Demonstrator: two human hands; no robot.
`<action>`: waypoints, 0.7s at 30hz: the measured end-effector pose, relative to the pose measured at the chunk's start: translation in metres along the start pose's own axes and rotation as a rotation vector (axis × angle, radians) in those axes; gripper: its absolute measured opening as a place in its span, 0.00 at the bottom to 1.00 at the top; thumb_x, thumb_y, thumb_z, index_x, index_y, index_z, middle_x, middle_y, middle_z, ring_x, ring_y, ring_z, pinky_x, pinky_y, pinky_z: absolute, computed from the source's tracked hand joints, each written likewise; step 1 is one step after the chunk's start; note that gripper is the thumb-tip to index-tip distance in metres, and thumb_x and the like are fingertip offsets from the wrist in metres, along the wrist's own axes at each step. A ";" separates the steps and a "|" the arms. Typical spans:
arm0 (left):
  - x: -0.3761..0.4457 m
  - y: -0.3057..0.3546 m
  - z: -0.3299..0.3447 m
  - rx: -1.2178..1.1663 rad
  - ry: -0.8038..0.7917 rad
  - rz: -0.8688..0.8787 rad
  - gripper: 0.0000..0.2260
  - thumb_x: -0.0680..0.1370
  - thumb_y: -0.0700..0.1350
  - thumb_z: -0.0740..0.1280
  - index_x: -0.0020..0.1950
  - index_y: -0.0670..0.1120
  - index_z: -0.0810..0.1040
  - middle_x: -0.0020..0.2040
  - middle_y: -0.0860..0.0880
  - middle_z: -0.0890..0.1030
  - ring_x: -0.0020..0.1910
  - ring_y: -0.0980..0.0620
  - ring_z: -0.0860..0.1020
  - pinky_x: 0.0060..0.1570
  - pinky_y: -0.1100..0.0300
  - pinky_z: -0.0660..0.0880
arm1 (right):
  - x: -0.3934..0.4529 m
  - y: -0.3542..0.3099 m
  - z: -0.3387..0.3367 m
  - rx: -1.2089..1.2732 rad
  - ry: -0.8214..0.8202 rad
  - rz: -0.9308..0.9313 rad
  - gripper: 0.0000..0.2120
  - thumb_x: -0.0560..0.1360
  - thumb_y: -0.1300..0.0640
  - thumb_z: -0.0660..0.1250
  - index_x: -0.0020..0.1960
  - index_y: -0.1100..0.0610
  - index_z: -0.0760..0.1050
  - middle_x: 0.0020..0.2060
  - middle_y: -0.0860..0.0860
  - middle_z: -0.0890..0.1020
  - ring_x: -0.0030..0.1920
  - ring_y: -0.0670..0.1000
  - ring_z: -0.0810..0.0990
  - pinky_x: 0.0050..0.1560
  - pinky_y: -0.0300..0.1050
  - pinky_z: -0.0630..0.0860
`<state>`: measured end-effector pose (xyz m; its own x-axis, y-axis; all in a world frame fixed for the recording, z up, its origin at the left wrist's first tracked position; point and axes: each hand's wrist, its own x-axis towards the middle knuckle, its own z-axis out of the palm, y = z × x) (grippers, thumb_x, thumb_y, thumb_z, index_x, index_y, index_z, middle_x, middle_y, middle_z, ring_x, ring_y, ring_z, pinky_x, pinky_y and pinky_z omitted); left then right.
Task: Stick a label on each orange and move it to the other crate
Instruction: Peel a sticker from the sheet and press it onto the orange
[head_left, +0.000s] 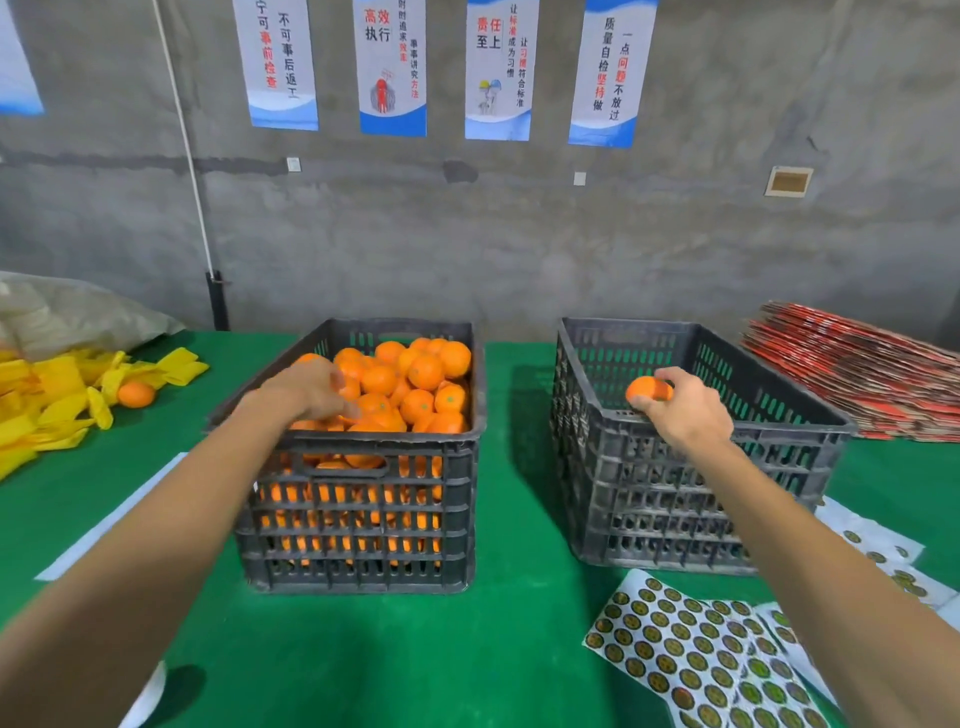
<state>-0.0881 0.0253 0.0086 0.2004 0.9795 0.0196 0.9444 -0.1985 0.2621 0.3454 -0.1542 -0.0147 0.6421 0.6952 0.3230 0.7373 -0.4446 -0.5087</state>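
Gripping an orange (645, 391) over the right crate (779, 415), right hand (688, 410); left hand (311, 389), blurred, grasp unclear, among the full crate's (363, 493) fruit

— What is on the green bench (519, 519) on the left?
— Lots of yellow wrappers (47, 405), and a big grey sack (88, 317) behind them.
— And on the far right?
— A pile of flat red cardboard (857, 374).
— What hangs on the grey wall (467, 234)?
— Four blue and white posters (393, 67) in a row, and a white pipe (189, 156) running down the wall.
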 end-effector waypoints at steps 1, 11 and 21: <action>0.001 -0.005 -0.001 0.032 -0.045 -0.040 0.36 0.69 0.62 0.79 0.73 0.49 0.74 0.72 0.45 0.76 0.69 0.42 0.75 0.67 0.48 0.73 | 0.003 -0.002 0.000 0.006 -0.032 0.016 0.27 0.75 0.41 0.73 0.71 0.46 0.74 0.61 0.56 0.82 0.60 0.62 0.80 0.51 0.52 0.75; 0.001 -0.013 0.001 0.113 -0.190 -0.160 0.26 0.70 0.51 0.76 0.64 0.41 0.78 0.56 0.45 0.82 0.51 0.44 0.81 0.57 0.46 0.80 | 0.000 -0.005 0.000 0.045 -0.074 0.084 0.24 0.79 0.41 0.69 0.70 0.52 0.76 0.60 0.54 0.83 0.59 0.59 0.81 0.53 0.49 0.75; -0.022 0.037 -0.001 -0.268 0.483 -0.006 0.33 0.68 0.67 0.72 0.61 0.42 0.80 0.55 0.36 0.82 0.54 0.33 0.80 0.52 0.43 0.79 | -0.047 0.025 0.013 -0.242 0.480 -0.661 0.09 0.80 0.55 0.63 0.43 0.54 0.78 0.35 0.45 0.69 0.36 0.49 0.66 0.40 0.47 0.62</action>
<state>-0.0582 -0.0035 0.0187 -0.0067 0.8974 0.4412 0.8333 -0.2389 0.4985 0.3310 -0.1905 -0.0525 0.0429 0.5637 0.8249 0.9814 -0.1785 0.0709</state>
